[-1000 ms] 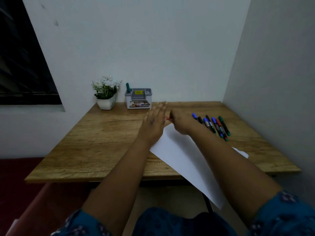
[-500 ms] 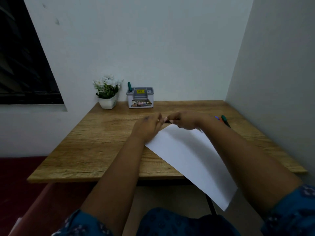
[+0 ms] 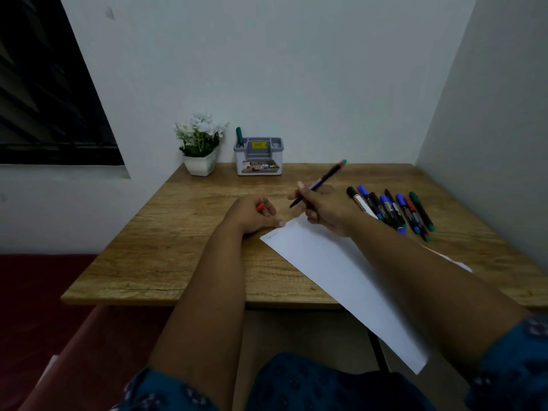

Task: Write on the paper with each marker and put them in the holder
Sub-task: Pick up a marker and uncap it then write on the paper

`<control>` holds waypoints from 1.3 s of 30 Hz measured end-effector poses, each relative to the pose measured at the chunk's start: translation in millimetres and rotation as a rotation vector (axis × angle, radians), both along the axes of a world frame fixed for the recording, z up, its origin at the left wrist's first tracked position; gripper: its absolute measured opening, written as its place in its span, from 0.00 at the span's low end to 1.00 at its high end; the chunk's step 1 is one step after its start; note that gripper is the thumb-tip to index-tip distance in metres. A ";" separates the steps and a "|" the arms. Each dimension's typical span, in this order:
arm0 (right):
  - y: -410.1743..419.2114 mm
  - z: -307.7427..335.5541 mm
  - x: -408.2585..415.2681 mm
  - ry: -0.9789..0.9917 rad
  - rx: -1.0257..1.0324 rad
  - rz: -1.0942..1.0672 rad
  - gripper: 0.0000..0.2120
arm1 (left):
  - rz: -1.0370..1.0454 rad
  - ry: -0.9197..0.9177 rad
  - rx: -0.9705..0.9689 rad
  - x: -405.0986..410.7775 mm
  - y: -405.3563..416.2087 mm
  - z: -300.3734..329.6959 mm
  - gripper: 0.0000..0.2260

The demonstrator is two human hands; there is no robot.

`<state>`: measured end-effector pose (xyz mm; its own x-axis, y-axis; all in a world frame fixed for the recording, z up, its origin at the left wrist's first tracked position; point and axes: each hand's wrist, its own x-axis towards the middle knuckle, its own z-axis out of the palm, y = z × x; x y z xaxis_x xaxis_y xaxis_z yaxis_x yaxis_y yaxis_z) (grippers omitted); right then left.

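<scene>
While my right hand (image 3: 323, 210) pinches an uncapped marker (image 3: 318, 183) above the paper (image 3: 335, 262), my left grip (image 3: 252, 215) curls round its red cap (image 3: 260, 207). Seven markers (image 3: 391, 209) lie on the tabletop (image 3: 166, 232); the holder (image 3: 258, 157) stands behind.

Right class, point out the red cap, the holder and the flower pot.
red cap (image 3: 260, 207), head view, its visible end in the left hand
holder (image 3: 259, 167), head view, front wall
flower pot (image 3: 200, 165), head view, white front

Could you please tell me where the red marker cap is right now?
In the head view, the red cap sits in the left hand, beside the paper's far corner.
</scene>
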<state>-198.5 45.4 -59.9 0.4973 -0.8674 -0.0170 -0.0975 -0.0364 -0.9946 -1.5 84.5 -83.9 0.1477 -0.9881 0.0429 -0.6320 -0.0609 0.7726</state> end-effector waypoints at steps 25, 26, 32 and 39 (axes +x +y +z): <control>2.8 -29.7 13.3 0.381 -0.484 -0.009 0.03 | -0.134 0.163 0.173 11.0 -2.0 10.1 0.14; 2.5 -30.2 12.9 0.374 -0.477 -0.009 0.03 | -0.131 0.161 0.171 11.0 -2.1 9.9 0.14; 2.5 -30.4 13.0 0.381 -0.484 0.001 0.02 | -0.130 0.153 0.165 10.8 -2.0 10.2 0.14; 4.3 -27.6 12.5 0.397 -0.514 -0.001 0.05 | -0.130 0.160 0.171 10.3 -1.7 10.1 0.13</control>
